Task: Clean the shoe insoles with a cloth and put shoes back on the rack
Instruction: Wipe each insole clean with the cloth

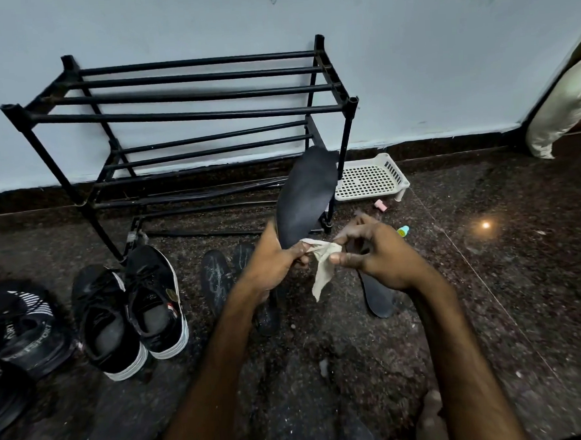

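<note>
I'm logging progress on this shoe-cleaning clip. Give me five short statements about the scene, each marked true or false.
1. The left hand holds a dark insole upright. True.
2. The right hand lies flat on the floor. False: it is raised and pinches the pale cloth.
3. Shoes sit on the top shelf of the black rack. False: its bars carry no shoes; the black sneakers stand on the floor.
4. A white perforated tray lies on the floor at the rack's right end. True.
5. Another insole lies on the floor beside the sneakers. True.
</note>
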